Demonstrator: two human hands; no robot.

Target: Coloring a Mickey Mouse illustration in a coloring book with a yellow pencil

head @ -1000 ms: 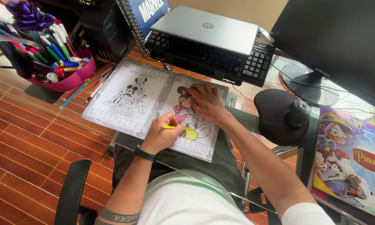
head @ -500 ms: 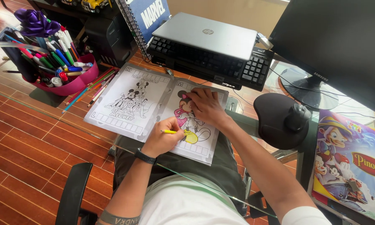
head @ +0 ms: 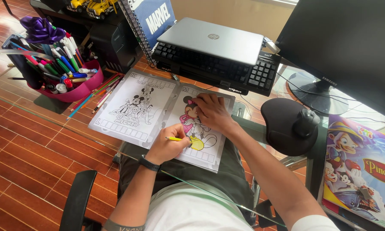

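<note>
the right hand point(head: 212, 112) covers part of the coloured drawing, and the monitor point(head: 350, 47) runs off frame.

Bright, even daylight fills the scene, strongest at the upper left, where the tiled floor point(head: 0, 13) washes out. The glass desktop point(head: 282, 81) carries pale reflections near the monitor stand point(head: 318, 92). Shadows are soft and short. Focus is sharp throughout, with mild wide-angle stretching toward the frame edges.
</note>
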